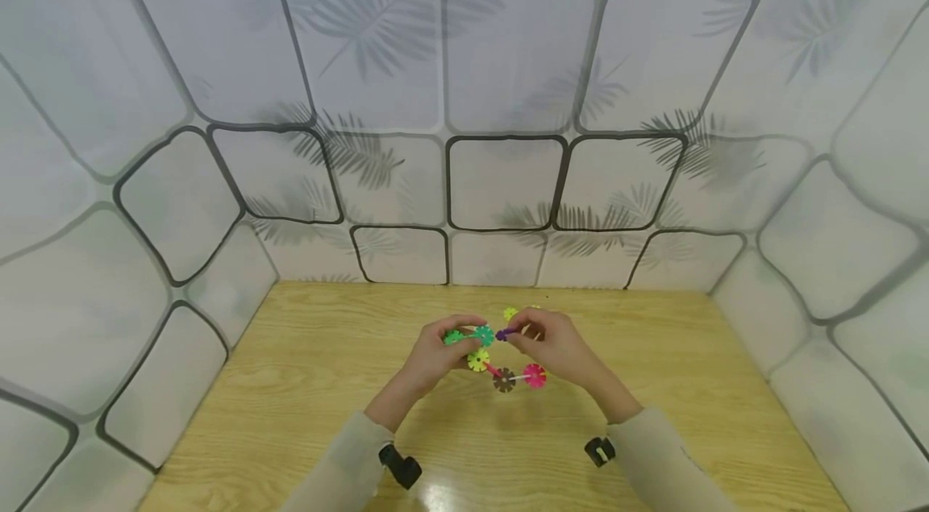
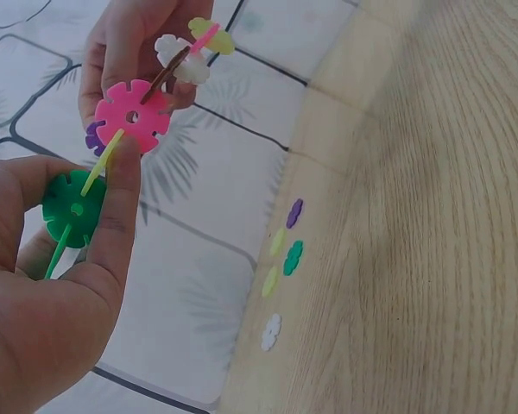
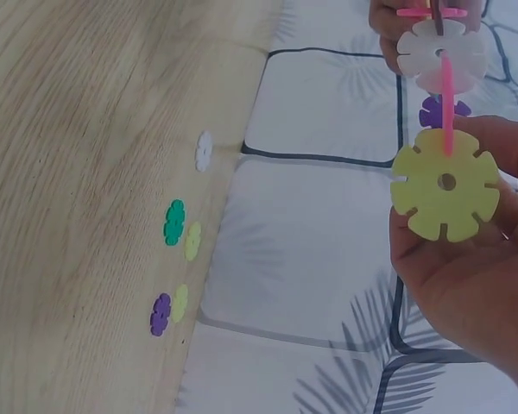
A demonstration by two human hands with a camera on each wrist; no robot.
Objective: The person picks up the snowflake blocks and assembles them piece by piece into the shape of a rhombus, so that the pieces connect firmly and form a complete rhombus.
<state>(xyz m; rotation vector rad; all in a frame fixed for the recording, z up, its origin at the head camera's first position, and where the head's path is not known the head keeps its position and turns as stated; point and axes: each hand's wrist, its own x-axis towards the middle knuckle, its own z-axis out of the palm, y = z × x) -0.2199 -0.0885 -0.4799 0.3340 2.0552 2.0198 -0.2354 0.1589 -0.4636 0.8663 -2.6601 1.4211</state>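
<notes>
A chain of notched plastic discs hangs between the hands, with a pink disc [image 1: 535, 376], a dark disc [image 1: 504, 380] and a yellow disc [image 1: 477, 360] along its lower side. My left hand [image 1: 434, 351] pinches the chain at its green discs [image 1: 482, 335]; a green disc [image 2: 73, 207] sits between thumb and fingers in the left wrist view. Thumb and fingertips of my right hand [image 1: 555, 344] pinch a purple disc [image 1: 501, 335], close beside the green one. Whether the two discs touch cannot be told. Much of the purple disc [image 3: 443, 112] is hidden in the right wrist view.
Loose discs lie on the wooden table [image 1: 305, 383] beyond the hands: a purple disc [image 2: 294, 213], a green disc [image 2: 293, 257], a white disc [image 2: 271, 331] and two yellow ones. A patterned backdrop [image 1: 508, 181] rises behind the table and along both sides.
</notes>
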